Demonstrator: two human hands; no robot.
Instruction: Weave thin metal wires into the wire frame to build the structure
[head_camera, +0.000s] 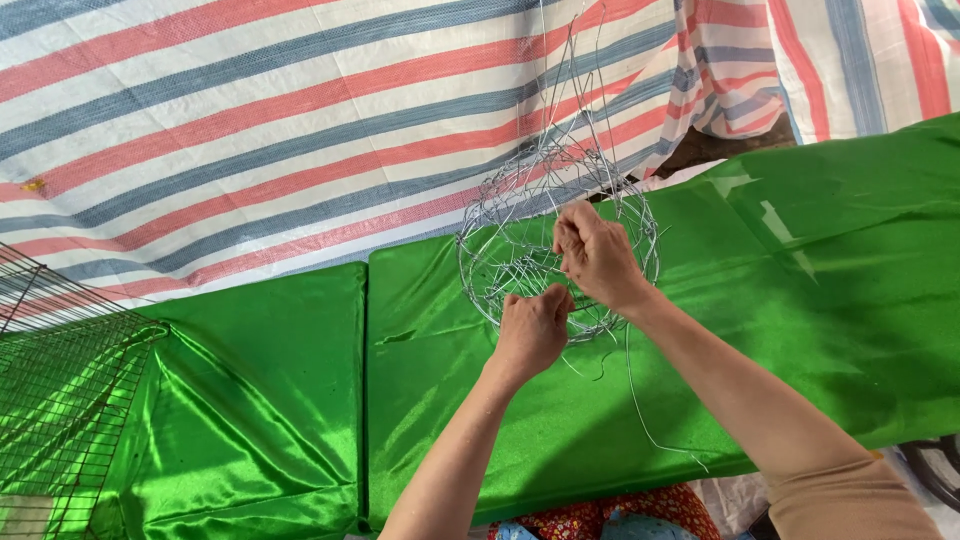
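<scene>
Over the shiny green cloth (250, 420), just right of centre, both hands meet on a round wire basket frame (500, 225) — an open, bowl-shaped weave of thin silver wire with nothing inside it but air. The left hand (532, 330) sits at the frame's six o'clock rim, fingers curled and pinched on a strand of the wire. The right hand (597, 255) is just above it, toward three o'clock of the frame, its fingertips pressed together on another strand. The two hands are nearly touching. Loose wire ends (575, 60) rise from the frame toward twelve o'clock, and a single trailing wire (640, 400) hangs down toward five o'clock across the cloth. At nine o'clock of the scene lies a wire mesh rack (60, 390) — flat and bare. Behind everything hangs a red, blue and white striped tarpaulin (250, 130).
</scene>
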